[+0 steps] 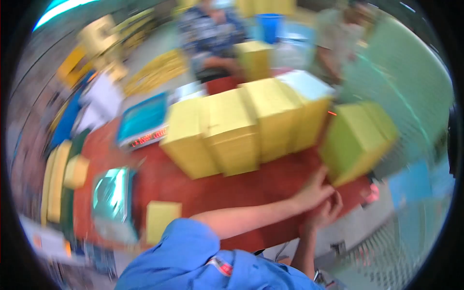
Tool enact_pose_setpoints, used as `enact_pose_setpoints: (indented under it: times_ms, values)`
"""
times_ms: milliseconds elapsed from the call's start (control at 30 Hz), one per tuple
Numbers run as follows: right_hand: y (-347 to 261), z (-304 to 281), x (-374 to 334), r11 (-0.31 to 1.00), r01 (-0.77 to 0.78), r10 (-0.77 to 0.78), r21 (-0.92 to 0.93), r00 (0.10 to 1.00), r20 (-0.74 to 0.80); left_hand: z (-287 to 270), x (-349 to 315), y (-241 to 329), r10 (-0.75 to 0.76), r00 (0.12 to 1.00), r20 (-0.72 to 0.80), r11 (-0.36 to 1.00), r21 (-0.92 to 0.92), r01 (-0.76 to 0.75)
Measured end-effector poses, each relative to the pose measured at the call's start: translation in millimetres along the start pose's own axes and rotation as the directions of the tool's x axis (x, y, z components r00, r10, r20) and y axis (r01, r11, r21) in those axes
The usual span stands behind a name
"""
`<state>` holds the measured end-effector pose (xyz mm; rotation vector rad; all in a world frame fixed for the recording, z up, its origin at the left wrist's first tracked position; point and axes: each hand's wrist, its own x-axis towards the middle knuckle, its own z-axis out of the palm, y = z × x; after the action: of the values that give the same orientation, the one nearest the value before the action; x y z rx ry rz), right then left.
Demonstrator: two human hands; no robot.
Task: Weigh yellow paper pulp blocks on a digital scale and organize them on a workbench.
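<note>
Both my hands are close together at the right end of the red tabletop, by the near lower corner of a yellow-green paper-like stack. My left hand reaches across from the left, fingers stretched out, one of them close to the stack's base. Whether it touches the stack is unclear. Just below it, my right hand has bent fingers smeared by motion. Anything in its grasp cannot be made out. To the left, a row of tall yellow stacks stands on the table, with a pale sheet on the rightmost one.
A scale with a teal top and red display stands at the table's left. Nearer lie a shiny teal-wrapped packet and a small yellow pad. Two people sit across the table, near a blue bucket.
</note>
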<state>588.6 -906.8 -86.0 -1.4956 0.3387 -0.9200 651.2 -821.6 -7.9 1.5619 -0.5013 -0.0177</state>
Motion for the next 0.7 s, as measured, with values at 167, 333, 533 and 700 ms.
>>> enact_pose_setpoints:
  times_ms: [167,333,533,700]
  values:
    - [-93,43,-66,0.902,-0.204,0.068,0.379,0.937,0.344,-95,-94,105,-0.118,0.993,0.011,0.992,-0.053,0.118]
    - [-161,101,-180,0.884,-0.243,-0.133,0.400,0.690,0.712,-198,-269,169,-0.129,0.918,-0.375,0.974,0.124,0.188]
    - [-236,98,-388,0.790,-0.576,-0.165,0.208,0.127,0.978,-222,-535,206,-0.250,0.357,-0.900,0.958,-0.176,0.227]
    - [-279,73,-551,0.704,-0.706,-0.186,-0.073,-0.282,0.941,-205,-720,231,-0.213,-0.185,-0.959,0.909,-0.264,0.323]
